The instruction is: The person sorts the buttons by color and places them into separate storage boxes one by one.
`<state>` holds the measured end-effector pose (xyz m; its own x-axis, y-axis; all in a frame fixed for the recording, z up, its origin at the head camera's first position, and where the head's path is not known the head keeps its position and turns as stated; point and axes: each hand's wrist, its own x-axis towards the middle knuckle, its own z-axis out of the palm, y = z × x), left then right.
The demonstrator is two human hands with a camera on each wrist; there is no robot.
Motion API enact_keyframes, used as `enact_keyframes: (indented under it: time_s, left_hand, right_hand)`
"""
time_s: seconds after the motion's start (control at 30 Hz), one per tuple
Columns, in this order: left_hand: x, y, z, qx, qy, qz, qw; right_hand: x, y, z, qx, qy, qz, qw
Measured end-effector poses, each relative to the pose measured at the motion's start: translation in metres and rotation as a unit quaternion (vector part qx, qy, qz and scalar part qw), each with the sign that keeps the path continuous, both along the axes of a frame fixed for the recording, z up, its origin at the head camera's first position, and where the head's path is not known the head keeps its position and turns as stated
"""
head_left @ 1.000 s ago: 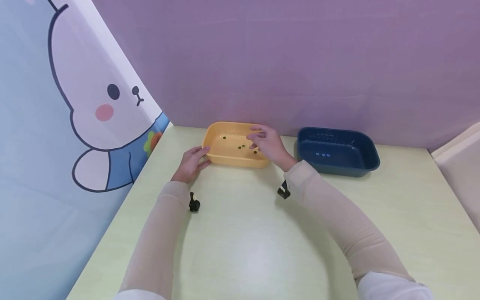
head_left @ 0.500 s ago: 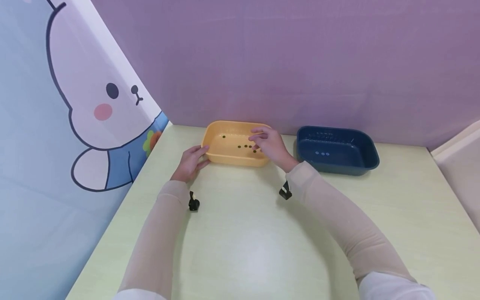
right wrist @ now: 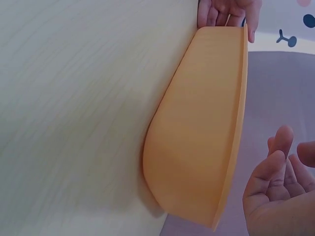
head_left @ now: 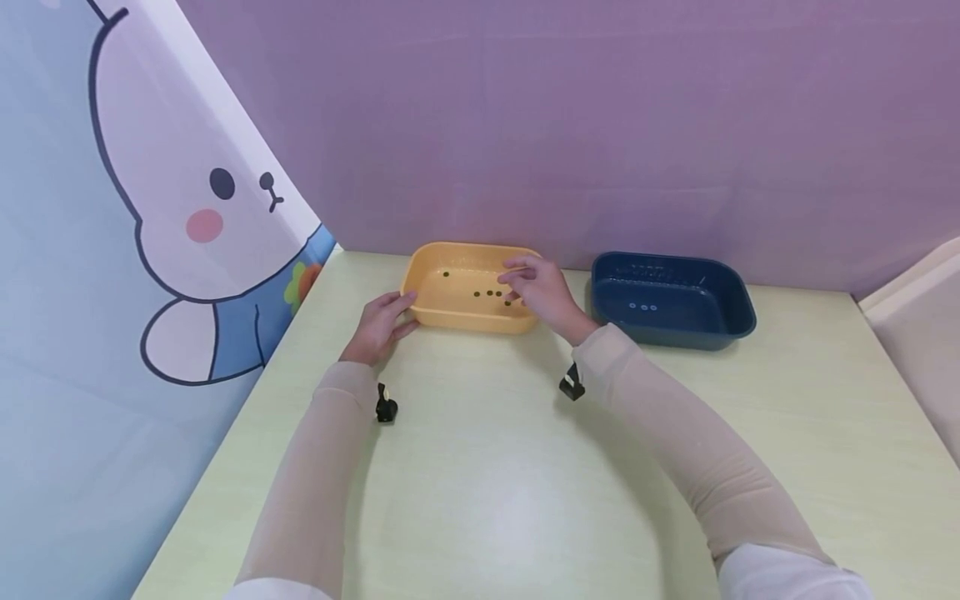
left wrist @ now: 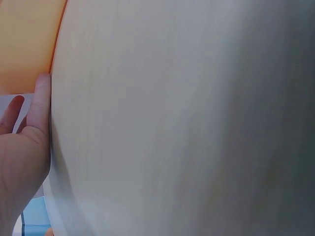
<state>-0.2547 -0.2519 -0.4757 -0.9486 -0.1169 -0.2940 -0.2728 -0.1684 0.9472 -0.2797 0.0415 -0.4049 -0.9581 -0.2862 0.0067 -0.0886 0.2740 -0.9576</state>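
Observation:
A yellow plastic basin point(head_left: 472, 320) stands at the back of the table, with several small dark green round pieces point(head_left: 490, 293) on its floor. My left hand point(head_left: 377, 327) holds its left front corner, a digit over the rim and others against the outer wall. Above the basin's right side hovers my right hand point(head_left: 546, 293), its fingers loosely bent and spread. In the right wrist view, the thumb stands apart from the fingers point(right wrist: 275, 172), and nothing shows between them. The right hand hides part of the basin's right end in the head view.
A dark blue basin point(head_left: 675, 335) stands to the right, with three small pale-blue round pieces point(head_left: 643, 307) in it. Behind both basins rises a purple cloth wall point(head_left: 480, 125). A cartoon-printed sheet point(head_left: 172, 208) hangs on the left. Both basins rest on a pale table point(head_left: 480, 467).
My right hand has shifted slightly right and away from the dark green pieces. Another dark green piece now shows in the row beside its fingers. The left hand keeps its hold.

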Motion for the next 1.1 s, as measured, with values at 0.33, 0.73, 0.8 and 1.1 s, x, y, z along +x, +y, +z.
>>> enact_keyframes:
  time_s: [0.33,0.73,0.8,1.1]
  left_hand:
    - [-0.001,0.005,0.003,-0.003,-0.007,0.000,1.0000]
    - [0.001,0.003,0.006,0.000,-0.012,0.000,0.9999]
    - [0.002,0.001,0.006,-0.003,-0.015,0.000,0.9999]
    - [0.005,0.003,0.007,-0.001,-0.007,-0.007,0.9999]
  right_hand:
    - [0.002,0.010,-0.004,-0.008,0.002,-0.003,1.000]
    - [0.012,0.035,-0.015,0.070,0.086,-0.002,0.994]
    - [0.016,0.040,-0.018,0.099,0.097,0.004,0.990]
    - [0.026,0.046,-0.033,0.147,0.105,-0.023,0.983]
